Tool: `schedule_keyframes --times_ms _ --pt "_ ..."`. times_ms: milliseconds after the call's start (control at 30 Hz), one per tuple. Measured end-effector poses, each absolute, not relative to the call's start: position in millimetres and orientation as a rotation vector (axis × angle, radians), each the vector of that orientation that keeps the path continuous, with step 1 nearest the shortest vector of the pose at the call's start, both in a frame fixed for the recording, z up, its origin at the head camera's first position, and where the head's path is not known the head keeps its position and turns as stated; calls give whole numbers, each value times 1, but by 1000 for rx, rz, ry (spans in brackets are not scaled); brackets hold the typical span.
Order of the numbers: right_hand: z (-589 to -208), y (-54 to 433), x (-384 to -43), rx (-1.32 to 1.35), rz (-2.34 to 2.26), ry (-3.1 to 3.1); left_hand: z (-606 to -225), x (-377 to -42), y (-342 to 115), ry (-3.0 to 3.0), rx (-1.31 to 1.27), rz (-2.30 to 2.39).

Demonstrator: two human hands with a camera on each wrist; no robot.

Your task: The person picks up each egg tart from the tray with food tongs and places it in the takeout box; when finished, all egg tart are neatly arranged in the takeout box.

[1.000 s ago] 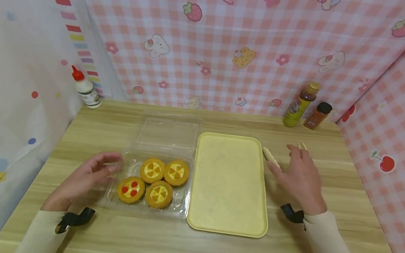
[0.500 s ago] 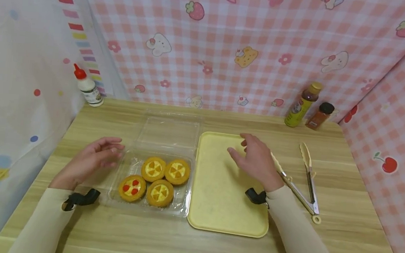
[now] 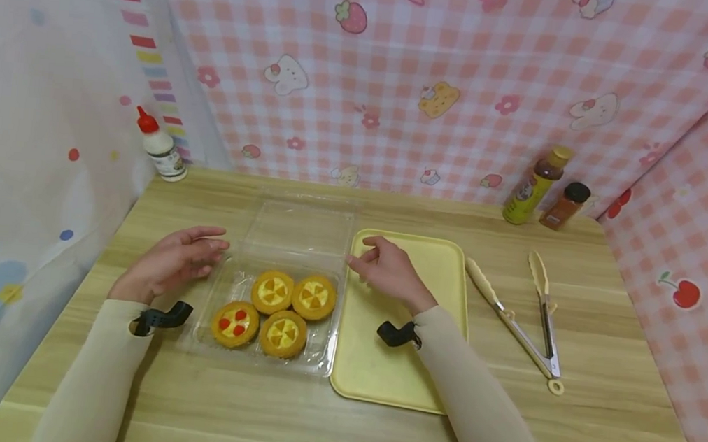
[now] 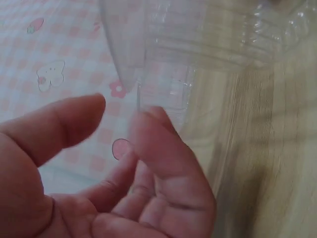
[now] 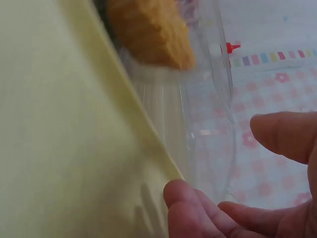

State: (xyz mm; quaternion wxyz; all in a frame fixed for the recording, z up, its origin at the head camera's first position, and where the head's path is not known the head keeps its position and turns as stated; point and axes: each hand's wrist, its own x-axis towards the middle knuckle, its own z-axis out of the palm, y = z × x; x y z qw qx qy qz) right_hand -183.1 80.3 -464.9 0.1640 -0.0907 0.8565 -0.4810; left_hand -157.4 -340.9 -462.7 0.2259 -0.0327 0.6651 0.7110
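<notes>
A clear plastic clamshell box (image 3: pixel 310 361) lies with its lid (image 3: pixel 303 227) folded back behind it. Several round tarts sit inside: one tart (image 3: pixel 235 324) has red pieces on top, the others, such as this tart (image 3: pixel 283 334), carry orange wedges. My left hand (image 3: pixel 176 258) hovers beside the box's left side, holding nothing, thumb apart from loosely bent fingers. Above the yellow tray (image 3: pixel 372 370), close to the box's right edge, is my right hand (image 3: pixel 393 273), thumb and fingers spread with nothing between them. In the right wrist view, its fingertips (image 5: pixel 181 196) appear near the tray edge.
Spread tongs (image 3: pixel 527 338) lie on the table right of the tray. Behind them stand a yellow-labelled bottle (image 3: pixel 530 194) and a black-capped spice jar (image 3: pixel 564 208). At the back left is a white red-tipped squeeze bottle (image 3: pixel 164 152). Patterned cloth hangs behind and at the sides.
My right hand has left the tongs, which now lie on the table, and moved left across the tray to the box. The left hand has risen slightly toward the box's back left.
</notes>
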Motion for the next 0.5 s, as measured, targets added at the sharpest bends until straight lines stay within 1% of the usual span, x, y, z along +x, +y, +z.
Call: schedule_keyframes --times_ms 200,500 --pt "-475 65 -185 -123 -1649 2145 -471 -162 -341 1694 -48 2032" --pt "-478 56 -183 -60 -1841 1983 -480 -163 -343 1519 14 2133"
